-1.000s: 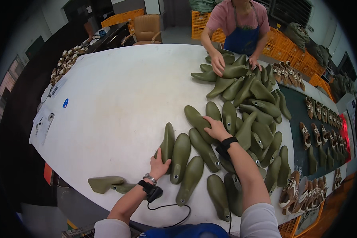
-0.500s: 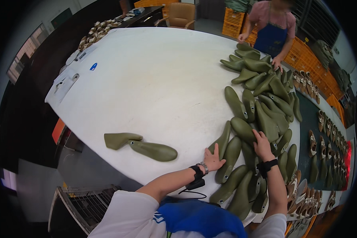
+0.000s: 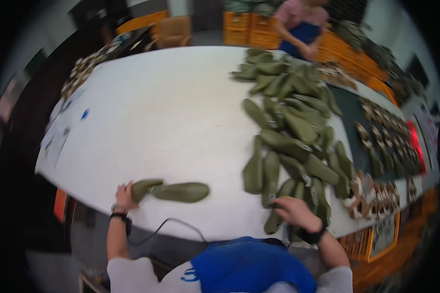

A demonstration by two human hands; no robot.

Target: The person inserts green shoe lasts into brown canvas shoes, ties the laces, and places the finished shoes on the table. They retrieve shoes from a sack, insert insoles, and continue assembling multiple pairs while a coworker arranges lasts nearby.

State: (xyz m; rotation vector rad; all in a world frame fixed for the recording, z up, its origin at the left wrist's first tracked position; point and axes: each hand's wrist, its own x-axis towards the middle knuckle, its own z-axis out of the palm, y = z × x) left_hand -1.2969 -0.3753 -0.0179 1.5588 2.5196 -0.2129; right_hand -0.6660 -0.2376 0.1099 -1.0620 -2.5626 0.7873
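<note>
My left hand (image 3: 125, 196) is closed around the wide end of a dark green shoe last (image 3: 143, 188) near the table's front edge. Touching that one, a second green last (image 3: 183, 192) lies lengthwise to its right. On the right, my right hand (image 3: 297, 213) reaches over the near end of a large heap of similar lasts (image 3: 298, 122). Its fingers are bent together over a last (image 3: 275, 222), partly hidden beneath them and blurred by motion.
A white table (image 3: 156, 107) spans the view. Along the right, a dark green strip (image 3: 349, 110) bears rows of brown and white shoes (image 3: 376, 195). A co-worker (image 3: 303, 29) in a blue apron stands at the far side, near orange crates (image 3: 237, 24). A black cable (image 3: 183, 221) loops beside my left arm.
My left hand has left the heap and moved left to the separate pair of lasts, taking hold of one. My right hand has moved nearer to me over the heap. The view has shifted.
</note>
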